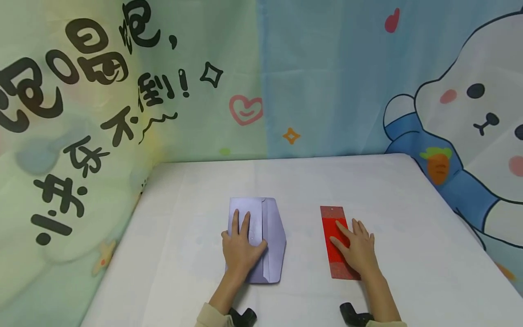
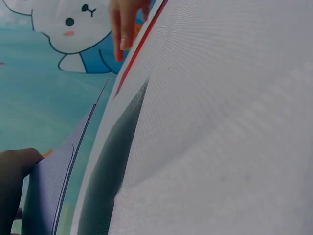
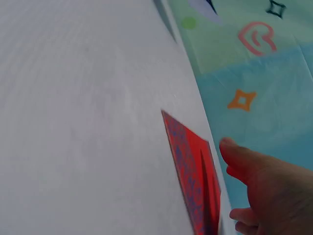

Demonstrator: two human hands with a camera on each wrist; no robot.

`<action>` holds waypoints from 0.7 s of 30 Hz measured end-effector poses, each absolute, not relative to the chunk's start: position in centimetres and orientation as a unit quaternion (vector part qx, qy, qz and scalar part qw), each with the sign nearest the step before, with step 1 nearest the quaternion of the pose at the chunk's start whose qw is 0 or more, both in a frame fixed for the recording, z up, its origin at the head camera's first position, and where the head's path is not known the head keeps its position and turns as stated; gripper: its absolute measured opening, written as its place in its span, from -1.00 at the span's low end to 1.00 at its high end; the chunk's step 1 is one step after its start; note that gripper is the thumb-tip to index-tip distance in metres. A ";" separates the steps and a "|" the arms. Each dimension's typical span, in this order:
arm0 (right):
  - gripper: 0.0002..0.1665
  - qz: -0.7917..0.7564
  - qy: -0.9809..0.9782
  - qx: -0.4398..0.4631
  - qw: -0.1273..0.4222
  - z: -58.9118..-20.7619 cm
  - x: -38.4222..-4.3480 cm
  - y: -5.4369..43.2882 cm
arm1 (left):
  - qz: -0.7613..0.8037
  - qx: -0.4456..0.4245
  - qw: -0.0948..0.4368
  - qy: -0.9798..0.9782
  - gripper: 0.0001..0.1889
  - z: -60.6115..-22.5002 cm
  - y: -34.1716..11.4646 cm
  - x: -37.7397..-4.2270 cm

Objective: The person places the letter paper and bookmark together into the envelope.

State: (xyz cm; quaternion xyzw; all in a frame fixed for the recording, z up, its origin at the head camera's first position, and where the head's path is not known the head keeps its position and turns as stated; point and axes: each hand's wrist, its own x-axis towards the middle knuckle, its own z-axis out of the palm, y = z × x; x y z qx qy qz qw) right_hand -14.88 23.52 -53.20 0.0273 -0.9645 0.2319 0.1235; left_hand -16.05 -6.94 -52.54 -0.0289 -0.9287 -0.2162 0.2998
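A lilac paper envelope lies upright before me on the left, its pointed flap extending to the right. My left hand rests on it with fingers spread, the thumb reaching toward the flap's fold. From the left wrist, the thumb shows over the envelope's face, and a dark shadow falls beside the paper. On the right is a narrow red paper packet with patterned darker ends. My right hand lies over its right side, fingers extended. In the right wrist view the packet's long edge looks raised beside the thumb.
Both papers lie on a white-covered table. Behind it hangs a printed cloth with lettering, hearts and a cartoon bear. Black wrist devices are at both wrists, close over the tabletop.
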 end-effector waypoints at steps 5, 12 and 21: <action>-0.23 0.224 -0.966 0.032 0.122 -54.8 -14.5 24.5 | -0.219 -0.034 0.296 -0.929 -0.18 -52.5 -7.0 -16.0; -0.27 0.243 -0.960 0.034 0.135 -55.0 -14.4 24.1 | -0.221 -0.042 0.307 -0.925 -0.18 -52.5 -7.0 -16.0; -0.23 0.316 -0.937 0.029 0.144 -54.9 -14.6 24.1 | -0.219 -0.032 0.278 -0.935 -0.18 -52.4 -6.8 -15.9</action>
